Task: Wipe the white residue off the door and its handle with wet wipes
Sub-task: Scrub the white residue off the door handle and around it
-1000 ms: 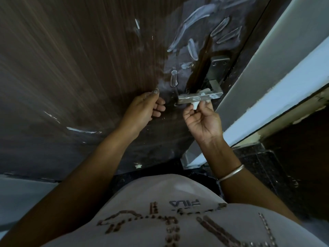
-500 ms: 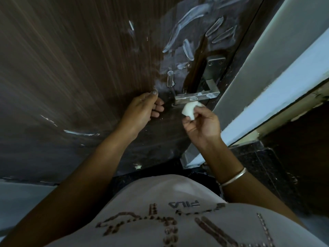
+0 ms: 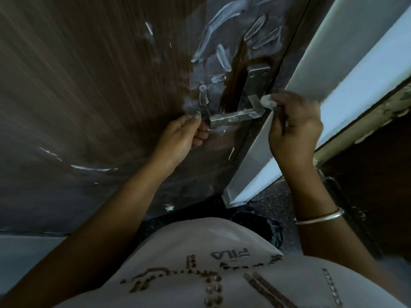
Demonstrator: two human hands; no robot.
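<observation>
The dark wood door [image 3: 93,81] fills the upper left, streaked with white residue [image 3: 219,25] above and left of its metal handle [image 3: 236,117]. White smears also sit on the lever. My left hand [image 3: 180,138] has its fingers curled around the lever's free left end. My right hand [image 3: 293,127] pinches a balled white wet wipe [image 3: 268,102] and holds it against the handle's right corner, where the lever meets the backplate [image 3: 255,83]. The hand looks motion-blurred.
A pale door frame [image 3: 347,70] runs diagonally right of the door edge. Dark speckled floor [image 3: 273,201] shows below it. More white marks [image 3: 91,167] lie on the lower door. A bangle circles my right wrist.
My right hand has risen with the wipe from under the lever to its right corner. My left hand has moved right and taken hold of the lever's end.
</observation>
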